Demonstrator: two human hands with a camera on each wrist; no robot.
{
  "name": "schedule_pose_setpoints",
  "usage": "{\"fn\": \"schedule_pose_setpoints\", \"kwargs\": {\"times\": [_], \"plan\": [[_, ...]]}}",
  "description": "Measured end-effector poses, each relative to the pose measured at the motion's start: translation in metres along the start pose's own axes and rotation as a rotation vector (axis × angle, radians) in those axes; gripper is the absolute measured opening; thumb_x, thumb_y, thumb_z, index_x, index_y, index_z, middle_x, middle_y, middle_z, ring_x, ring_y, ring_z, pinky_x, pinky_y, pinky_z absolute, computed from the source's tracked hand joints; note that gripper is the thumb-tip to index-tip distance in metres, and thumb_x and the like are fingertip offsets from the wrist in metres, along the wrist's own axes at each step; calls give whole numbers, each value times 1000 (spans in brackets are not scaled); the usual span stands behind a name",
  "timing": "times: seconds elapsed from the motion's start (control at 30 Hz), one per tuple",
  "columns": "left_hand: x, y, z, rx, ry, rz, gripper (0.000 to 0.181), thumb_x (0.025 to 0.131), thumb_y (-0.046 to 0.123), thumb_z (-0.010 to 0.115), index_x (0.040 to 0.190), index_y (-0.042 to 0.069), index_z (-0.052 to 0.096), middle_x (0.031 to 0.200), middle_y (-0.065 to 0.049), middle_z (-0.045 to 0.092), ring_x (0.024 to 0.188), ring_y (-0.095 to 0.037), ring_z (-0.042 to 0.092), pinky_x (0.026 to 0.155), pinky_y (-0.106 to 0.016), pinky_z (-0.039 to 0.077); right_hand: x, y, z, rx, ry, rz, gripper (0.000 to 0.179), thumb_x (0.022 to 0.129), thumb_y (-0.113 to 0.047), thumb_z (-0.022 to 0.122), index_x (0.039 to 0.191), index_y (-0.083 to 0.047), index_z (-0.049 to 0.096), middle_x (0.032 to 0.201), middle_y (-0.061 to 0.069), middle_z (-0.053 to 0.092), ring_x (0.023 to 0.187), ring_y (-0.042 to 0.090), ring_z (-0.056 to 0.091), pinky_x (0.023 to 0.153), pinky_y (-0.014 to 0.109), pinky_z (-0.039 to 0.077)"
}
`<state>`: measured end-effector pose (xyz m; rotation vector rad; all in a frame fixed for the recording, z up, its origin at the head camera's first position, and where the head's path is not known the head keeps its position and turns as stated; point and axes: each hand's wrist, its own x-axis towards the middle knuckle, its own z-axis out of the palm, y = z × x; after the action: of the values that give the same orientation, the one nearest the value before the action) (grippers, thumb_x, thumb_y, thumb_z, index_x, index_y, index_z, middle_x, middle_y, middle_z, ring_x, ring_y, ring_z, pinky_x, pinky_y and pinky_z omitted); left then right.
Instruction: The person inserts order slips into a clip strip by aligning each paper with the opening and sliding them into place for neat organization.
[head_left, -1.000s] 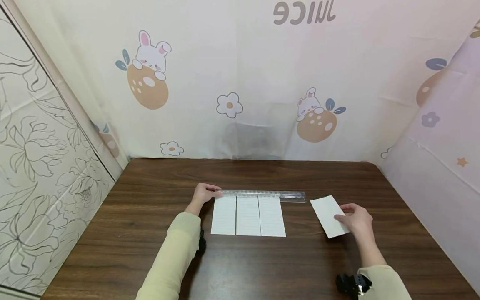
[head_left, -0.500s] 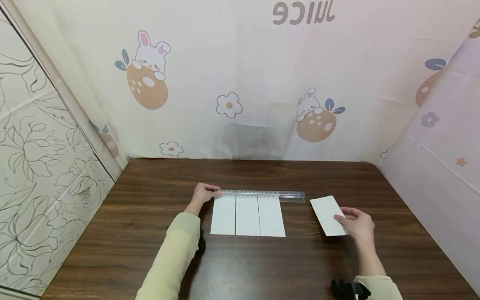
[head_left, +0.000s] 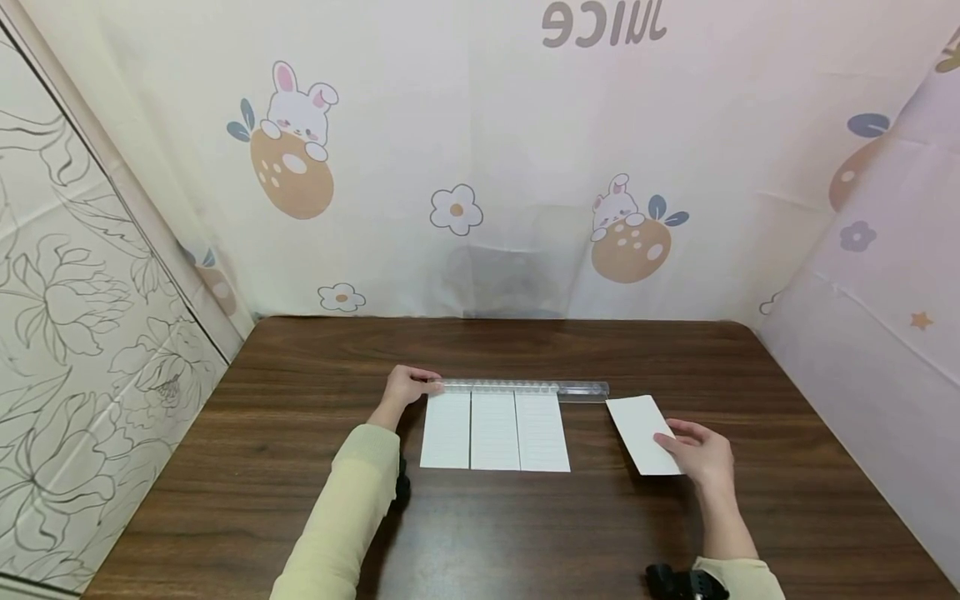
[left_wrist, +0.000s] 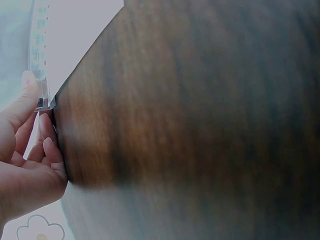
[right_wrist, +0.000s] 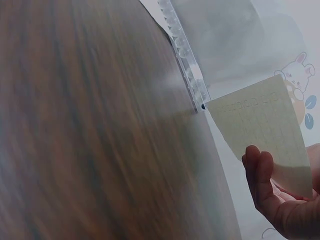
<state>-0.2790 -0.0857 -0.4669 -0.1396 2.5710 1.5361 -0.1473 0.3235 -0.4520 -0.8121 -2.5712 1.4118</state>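
My left hand (head_left: pixel 406 386) pinches the left end of a long clear plastic strip (head_left: pixel 583 391) with a row of small ridged sections. In the left wrist view, the thumb lies on the strip's end and the fingers are curled beneath. Three white lined cards (head_left: pixel 494 431) stand side by side, their top edges behind the see-through strip. Its right end holds no card. My right hand (head_left: pixel 703 454) grips another white card (head_left: pixel 639 435) by its right edge, thumb in front, tilted, with one top corner close to the strip's end. The right wrist view shows faint marks on this card's back (right_wrist: pixel 260 120).
The dark wooden table (head_left: pixel 495 533) runs back to a pale curtain (head_left: pixel 525 150) printed with rabbits and flowers. A flower-patterned panel (head_left: pixel 82 333) borders the left side, and a pale cloth (head_left: pixel 870 400) hangs at the right.
My right hand has moved left with the card, bringing the card's upper left corner near the strip's right end. The left hand, strip and three cards look unchanged.
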Motion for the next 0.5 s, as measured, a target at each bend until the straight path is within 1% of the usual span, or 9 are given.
{"fn": "schedule_pose_setpoints", "kwargs": {"times": [0.1,0.13,0.2,0.3,0.37,0.5], "plan": [[0,-1,0,-5,-3,-2,18,74,15,73,88,5,72,103,-14,62,81,-21,55,70,-33,45,-12,-13,2,26,-2,-2,54,72,-29,74,111,4,58,85,16,63,64,12,55,53,28,43],[1,-1,0,-6,-3,-2,18,74,15,73,88,5,72,102,-13,62,81,-21,55,70,-33,45,-13,-15,4,31,2,5,52,72,-28,74,110,4,58,83,13,64,63,11,54,53,30,44],[1,-1,0,-6,-2,-3,18,74,15,73,88,4,72,102,-13,62,80,-21,55,70,-33,45,-15,-17,7,42,2,1,51,72,-26,74,109,5,58,81,12,64,61,10,54,53,30,44],[1,-1,0,-10,-2,-2,17,74,15,73,88,4,72,102,-14,63,80,-20,55,70,-33,46,-15,-17,12,53,-3,0,50,72,-25,74,109,5,59,80,11,64,60,8,54,53,29,44],[1,-1,0,-12,-1,0,17,74,14,73,88,4,72,102,-14,63,80,-21,55,70,-34,46,-16,-18,14,54,-17,-8,49,73,-24,73,109,6,58,80,12,64,61,8,53,52,24,43],[1,-1,1,-11,2,6,17,74,14,73,87,4,72,102,-14,63,81,-21,56,71,-34,46,-16,-20,19,73,-34,1,48,74,-22,72,110,7,58,78,9,64,60,6,53,52,23,42]]}}
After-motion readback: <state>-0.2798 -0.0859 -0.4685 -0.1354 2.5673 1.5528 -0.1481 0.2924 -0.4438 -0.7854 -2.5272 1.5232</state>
